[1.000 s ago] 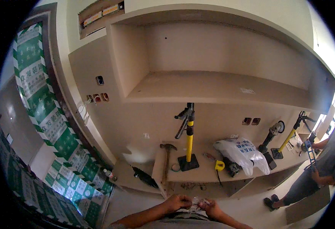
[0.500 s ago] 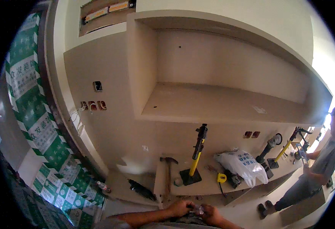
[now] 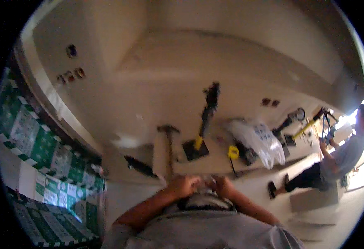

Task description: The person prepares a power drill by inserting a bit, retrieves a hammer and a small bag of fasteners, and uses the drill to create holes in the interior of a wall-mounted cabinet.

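Picture blurred by motion. Both hands are held together low in the frame, close to the person's waist, above a grey shirt (image 3: pixel 207 226). Left hand (image 3: pixel 185 185) curled, knuckles up. Right hand (image 3: pixel 222 185) curled beside it, touching or nearly so. A small pale thing (image 3: pixel 209 179) sits between the fingertips of the two hands; too blurred to tell what it is, which way it points or where its long axis runs. Both hands seem pinched on it, but the exact grip cannot be told.

Just beyond the hands, a low pale surface (image 3: pixel 219 164) runs left to right. On it, straight ahead of the left hand, a hammer (image 3: pixel 168 143) lies with its head away from the person and its handle pointing back toward the hands. To the right of that, a black and yellow tool stand (image 3: pixel 202 120) rises upright from a dark square base. Farther right, a yellow tape measure (image 3: pixel 233 152), then a white plastic bag (image 3: pixel 258 141). Left of the hammer, a dark long tool (image 3: pixel 139 166) lies slanted.

Well off to the right, another person (image 3: pixel 335 159) leans over the surface's far end. Far left, stacked green and white boxes (image 3: pixel 45 145).
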A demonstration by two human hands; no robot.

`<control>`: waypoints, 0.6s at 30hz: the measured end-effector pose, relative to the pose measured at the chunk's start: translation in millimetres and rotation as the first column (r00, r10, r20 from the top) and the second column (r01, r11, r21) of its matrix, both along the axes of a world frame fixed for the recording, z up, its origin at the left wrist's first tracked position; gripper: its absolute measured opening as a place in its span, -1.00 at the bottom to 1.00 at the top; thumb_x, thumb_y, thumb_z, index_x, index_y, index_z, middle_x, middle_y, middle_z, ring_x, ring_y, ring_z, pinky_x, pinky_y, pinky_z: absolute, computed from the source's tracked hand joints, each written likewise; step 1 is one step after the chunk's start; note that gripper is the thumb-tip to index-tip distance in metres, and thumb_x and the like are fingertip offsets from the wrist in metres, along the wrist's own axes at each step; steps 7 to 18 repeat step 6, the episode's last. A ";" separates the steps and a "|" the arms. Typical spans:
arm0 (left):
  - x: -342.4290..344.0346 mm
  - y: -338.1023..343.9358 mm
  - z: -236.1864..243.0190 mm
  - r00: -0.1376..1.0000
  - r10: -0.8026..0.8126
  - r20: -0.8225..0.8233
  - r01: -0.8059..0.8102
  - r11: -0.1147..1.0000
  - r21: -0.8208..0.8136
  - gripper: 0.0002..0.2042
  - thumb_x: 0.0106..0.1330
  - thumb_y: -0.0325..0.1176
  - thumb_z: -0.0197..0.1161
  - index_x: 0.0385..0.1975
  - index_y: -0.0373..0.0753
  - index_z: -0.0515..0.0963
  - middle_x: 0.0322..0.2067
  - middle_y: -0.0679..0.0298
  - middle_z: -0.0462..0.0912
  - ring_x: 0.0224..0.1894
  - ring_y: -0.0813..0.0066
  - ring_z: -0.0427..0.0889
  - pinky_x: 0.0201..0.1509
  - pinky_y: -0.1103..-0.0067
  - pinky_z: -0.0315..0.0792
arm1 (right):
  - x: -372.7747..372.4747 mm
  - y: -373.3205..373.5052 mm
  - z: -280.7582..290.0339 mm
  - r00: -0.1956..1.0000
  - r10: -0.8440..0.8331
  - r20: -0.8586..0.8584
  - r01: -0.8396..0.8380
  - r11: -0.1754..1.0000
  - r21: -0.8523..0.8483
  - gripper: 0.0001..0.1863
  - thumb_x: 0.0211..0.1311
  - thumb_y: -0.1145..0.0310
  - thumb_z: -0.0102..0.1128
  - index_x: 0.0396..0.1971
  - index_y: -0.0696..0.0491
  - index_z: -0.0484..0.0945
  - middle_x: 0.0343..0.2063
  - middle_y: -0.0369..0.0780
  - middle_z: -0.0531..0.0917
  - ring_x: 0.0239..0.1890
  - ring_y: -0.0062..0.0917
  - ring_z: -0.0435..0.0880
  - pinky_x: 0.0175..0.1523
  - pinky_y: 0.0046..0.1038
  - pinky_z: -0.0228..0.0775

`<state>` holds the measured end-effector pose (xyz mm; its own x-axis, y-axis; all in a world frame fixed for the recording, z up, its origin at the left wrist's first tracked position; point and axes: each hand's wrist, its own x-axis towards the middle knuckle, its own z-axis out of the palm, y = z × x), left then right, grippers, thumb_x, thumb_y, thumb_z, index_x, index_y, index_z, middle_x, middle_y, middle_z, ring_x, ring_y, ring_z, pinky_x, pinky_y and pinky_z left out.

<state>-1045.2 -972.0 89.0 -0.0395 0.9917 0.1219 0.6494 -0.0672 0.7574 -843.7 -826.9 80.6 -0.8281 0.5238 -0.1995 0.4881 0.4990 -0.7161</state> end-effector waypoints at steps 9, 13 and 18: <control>19.8 44.1 -10.1 0.858 0.269 0.437 -0.214 0.962 -0.170 -0.68 0.39 -0.20 0.26 0.02 -0.23 0.63 -0.13 -0.01 0.75 -0.13 0.09 0.75 -0.03 0.30 0.58 | 26.5 51.1 -37.0 0.988 -0.153 0.001 0.138 0.888 -0.438 -0.64 0.47 0.06 0.14 -0.03 0.04 0.65 0.00 -0.18 0.66 -0.30 -0.41 0.70 -0.18 -0.32 0.55; 19.8 44.1 -10.1 0.858 0.269 0.437 -0.214 0.962 -0.170 -0.68 0.39 -0.20 0.26 0.02 -0.23 0.63 -0.13 -0.01 0.75 -0.13 0.09 0.75 -0.03 0.30 0.58 | 26.5 51.1 -37.0 0.988 -0.153 0.001 0.138 0.888 -0.438 -0.64 0.47 0.06 0.14 -0.03 0.04 0.65 0.00 -0.18 0.66 -0.30 -0.41 0.70 -0.18 -0.32 0.55; 19.8 44.1 -10.1 0.858 0.269 0.437 -0.214 0.962 -0.170 -0.68 0.39 -0.20 0.26 0.02 -0.23 0.63 -0.13 -0.01 0.75 -0.13 0.09 0.75 -0.03 0.30 0.58 | 26.5 51.1 -37.0 0.988 -0.153 0.001 0.138 0.888 -0.438 -0.64 0.47 0.06 0.14 -0.03 0.04 0.65 0.00 -0.18 0.66 -0.30 -0.41 0.70 -0.18 -0.32 0.55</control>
